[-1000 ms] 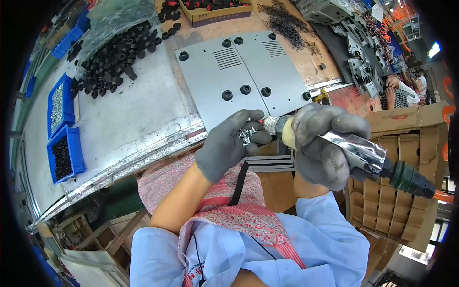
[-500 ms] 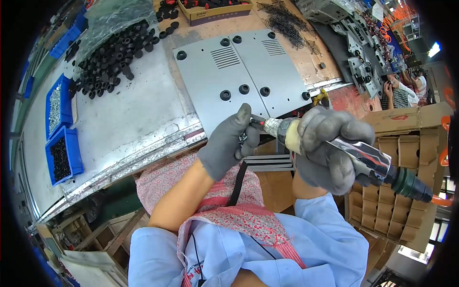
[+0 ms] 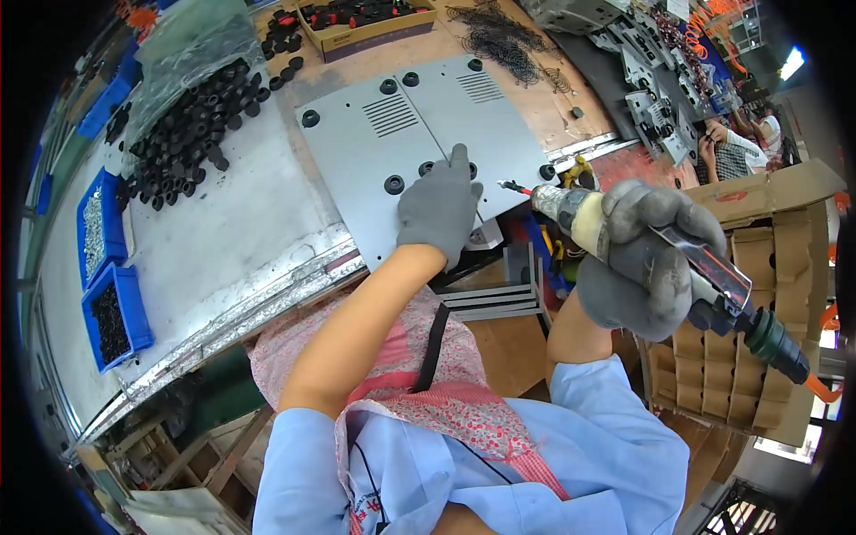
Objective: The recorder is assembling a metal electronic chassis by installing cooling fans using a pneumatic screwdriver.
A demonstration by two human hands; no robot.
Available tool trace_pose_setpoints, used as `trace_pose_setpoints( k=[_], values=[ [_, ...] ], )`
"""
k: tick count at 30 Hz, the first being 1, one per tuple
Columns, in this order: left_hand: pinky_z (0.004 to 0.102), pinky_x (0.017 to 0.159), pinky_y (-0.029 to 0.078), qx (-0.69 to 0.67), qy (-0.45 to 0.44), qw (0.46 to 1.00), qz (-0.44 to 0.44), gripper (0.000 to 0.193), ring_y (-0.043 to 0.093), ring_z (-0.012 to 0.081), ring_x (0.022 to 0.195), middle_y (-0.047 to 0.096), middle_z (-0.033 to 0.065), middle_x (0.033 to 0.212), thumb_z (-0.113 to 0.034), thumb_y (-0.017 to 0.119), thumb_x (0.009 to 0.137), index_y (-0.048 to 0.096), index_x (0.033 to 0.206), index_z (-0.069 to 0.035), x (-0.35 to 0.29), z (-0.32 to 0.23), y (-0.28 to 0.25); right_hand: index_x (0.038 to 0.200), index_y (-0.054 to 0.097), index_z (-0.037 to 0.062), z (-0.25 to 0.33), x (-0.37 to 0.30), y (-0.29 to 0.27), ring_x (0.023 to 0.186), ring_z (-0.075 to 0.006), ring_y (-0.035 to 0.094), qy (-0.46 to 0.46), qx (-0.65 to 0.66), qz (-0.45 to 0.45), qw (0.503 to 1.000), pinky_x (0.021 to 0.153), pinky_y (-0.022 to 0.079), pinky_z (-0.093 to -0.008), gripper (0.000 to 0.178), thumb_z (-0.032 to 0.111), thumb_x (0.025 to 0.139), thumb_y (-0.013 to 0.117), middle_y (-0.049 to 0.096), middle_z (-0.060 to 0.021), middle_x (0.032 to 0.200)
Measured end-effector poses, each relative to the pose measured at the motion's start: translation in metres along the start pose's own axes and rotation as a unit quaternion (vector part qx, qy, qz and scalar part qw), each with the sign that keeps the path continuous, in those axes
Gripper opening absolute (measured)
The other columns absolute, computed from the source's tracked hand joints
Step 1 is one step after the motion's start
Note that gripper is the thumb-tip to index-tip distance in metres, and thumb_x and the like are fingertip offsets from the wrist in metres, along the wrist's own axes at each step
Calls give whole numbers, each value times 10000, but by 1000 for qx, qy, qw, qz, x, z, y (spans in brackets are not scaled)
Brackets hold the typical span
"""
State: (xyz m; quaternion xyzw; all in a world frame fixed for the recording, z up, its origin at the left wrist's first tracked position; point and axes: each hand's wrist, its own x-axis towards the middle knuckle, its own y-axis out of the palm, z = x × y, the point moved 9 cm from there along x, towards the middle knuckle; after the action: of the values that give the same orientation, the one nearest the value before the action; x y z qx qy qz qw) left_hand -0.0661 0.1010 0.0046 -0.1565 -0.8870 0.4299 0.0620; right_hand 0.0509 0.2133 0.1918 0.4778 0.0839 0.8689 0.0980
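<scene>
My left hand (image 3: 437,209), in a grey glove, lies over two grey slotted metal panels (image 3: 374,165), its index finger stretched beside a black rubber foot (image 3: 473,170). The other fingers curl under the palm, so what they hold is hidden. My right hand (image 3: 655,254), also gloved, is wrapped round an air screwdriver (image 3: 584,223) with a taped, pale-banded nose. Its reddish bit points left, just above the near right part of the panels and apart from my left hand. More round black feet, among them one foot (image 3: 394,185), sit on the panels.
Loose black feet (image 3: 192,134) are heaped at the left beside a plastic bag (image 3: 192,53). Two blue bins (image 3: 143,308) hold silver and dark small parts. Behind lie a carton (image 3: 374,36) and wire springs (image 3: 504,40). A divided cardboard box (image 3: 767,187) stands at right; other people sit beyond.
My left hand has moved from the screwdriver's bit up onto the panels, turning its back upward. The screwdriver has drawn slightly right, its bit now bare. The view has shifted a little.
</scene>
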Motion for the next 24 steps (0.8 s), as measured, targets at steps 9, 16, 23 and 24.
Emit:
trace_pose_setpoints(
  k=[9,16,23,24],
  values=[
    [398,685,500,-51,125,991,13,309,646,282,804,663,89,908,-338,592,861,599,1121,-170,-11,-8,11,1142,529,4,-26,-17,-27,728,-226,549,97,-32,-38,994,676,458,-378,424,185,758,527,611,-187,936],
    [387,627,497,31,140,989,25,291,647,270,753,668,62,845,-338,621,836,610,1084,-185,-12,-17,17,1149,510,2,-71,-35,-32,723,-222,537,229,-48,-92,968,655,469,-357,389,105,775,539,597,-188,906],
    [387,564,490,28,135,990,10,254,642,266,671,657,53,776,-326,634,826,623,1049,-205,-10,-20,14,1053,528,-1,-100,-32,-34,715,-162,601,273,-4,-94,957,568,511,-265,261,3,794,559,610,-145,875],
    [387,562,489,29,127,991,13,247,642,266,668,655,53,772,-326,633,827,625,1043,-207,-12,-18,16,1049,528,-1,-102,-32,-33,712,-163,601,278,-6,-86,957,564,511,-265,254,-3,796,555,609,-143,872]
  ],
)
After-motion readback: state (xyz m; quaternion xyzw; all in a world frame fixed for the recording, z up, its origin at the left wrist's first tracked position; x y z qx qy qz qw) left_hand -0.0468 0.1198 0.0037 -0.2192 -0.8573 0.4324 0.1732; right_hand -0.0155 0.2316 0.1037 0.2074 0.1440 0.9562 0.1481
